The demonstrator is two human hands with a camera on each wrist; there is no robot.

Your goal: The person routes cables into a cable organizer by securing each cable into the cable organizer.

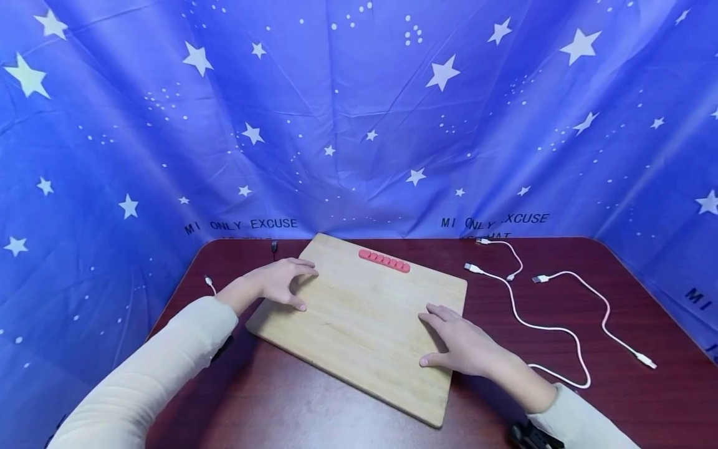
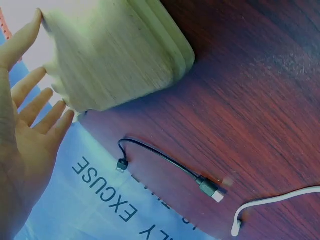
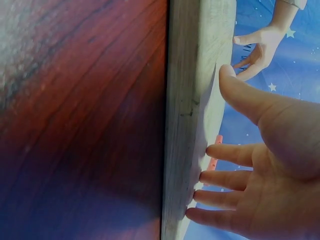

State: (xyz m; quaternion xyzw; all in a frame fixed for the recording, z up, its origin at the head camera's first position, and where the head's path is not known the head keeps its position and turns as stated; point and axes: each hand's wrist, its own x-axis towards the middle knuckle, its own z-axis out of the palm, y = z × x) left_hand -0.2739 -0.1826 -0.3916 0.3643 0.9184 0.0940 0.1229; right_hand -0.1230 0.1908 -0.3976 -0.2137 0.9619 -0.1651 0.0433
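Observation:
A pale wooden board lies turned at an angle on the dark red table. Near its far edge sits a red strip made of several rounded segments. My left hand is spread at the board's left side, thumb and fingers apart. On the right side my right hand is held likewise, its fingers pointing in over the board. In the right wrist view the fingers are straight and close to the board's face; whether they touch it I cannot tell. Neither hand grips anything.
Right of the board lie a long white USB cable, another white cable and a shorter one. A short black USB cable and a white cable lie left. A blue starry cloth hangs behind the table.

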